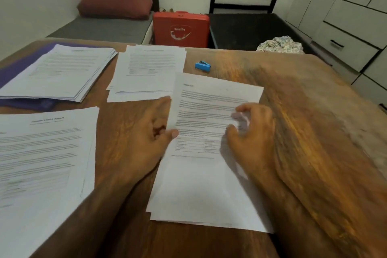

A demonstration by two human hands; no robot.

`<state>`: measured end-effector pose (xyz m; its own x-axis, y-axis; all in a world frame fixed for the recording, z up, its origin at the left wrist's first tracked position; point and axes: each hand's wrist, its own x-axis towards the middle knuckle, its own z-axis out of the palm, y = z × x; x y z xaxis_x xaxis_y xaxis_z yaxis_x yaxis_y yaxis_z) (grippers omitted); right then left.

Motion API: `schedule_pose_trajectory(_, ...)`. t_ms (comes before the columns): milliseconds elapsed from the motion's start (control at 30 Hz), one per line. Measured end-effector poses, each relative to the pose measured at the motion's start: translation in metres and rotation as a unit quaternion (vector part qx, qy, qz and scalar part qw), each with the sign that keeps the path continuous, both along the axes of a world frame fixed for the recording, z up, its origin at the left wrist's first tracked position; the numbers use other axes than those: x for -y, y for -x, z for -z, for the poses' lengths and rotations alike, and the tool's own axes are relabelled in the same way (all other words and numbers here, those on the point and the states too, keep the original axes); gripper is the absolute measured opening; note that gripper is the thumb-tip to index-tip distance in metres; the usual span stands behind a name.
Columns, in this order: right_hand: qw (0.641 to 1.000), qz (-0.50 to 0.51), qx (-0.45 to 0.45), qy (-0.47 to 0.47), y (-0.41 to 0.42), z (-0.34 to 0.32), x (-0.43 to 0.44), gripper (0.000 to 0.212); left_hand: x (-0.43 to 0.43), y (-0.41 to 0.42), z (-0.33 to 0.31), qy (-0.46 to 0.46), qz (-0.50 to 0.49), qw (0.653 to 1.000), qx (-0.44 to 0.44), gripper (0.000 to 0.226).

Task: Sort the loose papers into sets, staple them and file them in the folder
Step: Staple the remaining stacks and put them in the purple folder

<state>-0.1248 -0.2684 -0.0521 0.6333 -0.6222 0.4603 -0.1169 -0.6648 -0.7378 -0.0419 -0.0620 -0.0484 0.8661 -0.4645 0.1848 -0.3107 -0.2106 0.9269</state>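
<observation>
Both hands are on the middle paper set [206, 184]. The left hand [146, 134] holds its left edge, thumb on top. The right hand [251, 130] has bent fingers on the top page, but it is blurry, so I cannot tell if it pinches. Left of the left hand lies a near pile [41, 163]. Past the hands lie a small pile [146, 69] and a far pile [60, 69] on the purple folder [12, 73]. A blue stapler [202, 66] sits past the right hand.
</observation>
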Motion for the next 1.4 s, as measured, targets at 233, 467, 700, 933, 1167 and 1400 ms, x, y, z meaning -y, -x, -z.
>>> schedule_pose_trajectory(233,0.943,-0.066,0.101,-0.31,-0.006,0.003,0.009,0.062,-0.006,-0.007,-0.004,0.05,-0.038,0.996,-0.067,0.05)
schedule_pose_trajectory(467,0.942,-0.072,0.099,-0.313,-0.006,0.005,0.014,0.05,-0.005,-0.007,-0.004,0.044,-0.045,0.995,-0.075,0.049)
schedule_pose_trajectory(700,0.937,-0.071,0.099,-0.326,-0.006,0.004,0.013,0.046,-0.005,-0.004,-0.003,0.036,-0.049,0.996,-0.067,0.043)
schedule_pose_trajectory(933,0.941,-0.069,0.087,-0.318,-0.007,0.005,0.014,0.043,-0.006,-0.005,-0.005,0.012,-0.052,0.996,-0.067,0.044)
schedule_pose_trajectory(1167,0.941,-0.078,0.086,-0.317,-0.006,0.005,0.015,0.041,-0.001,-0.003,-0.009,0.024,-0.064,0.995,-0.079,0.042)
schedule_pose_trajectory(1400,0.916,-0.19,0.033,-0.353,0.006,-0.017,0.023,0.028,-0.013,-0.007,-0.029,0.032,-0.11,0.99,-0.088,0.043)
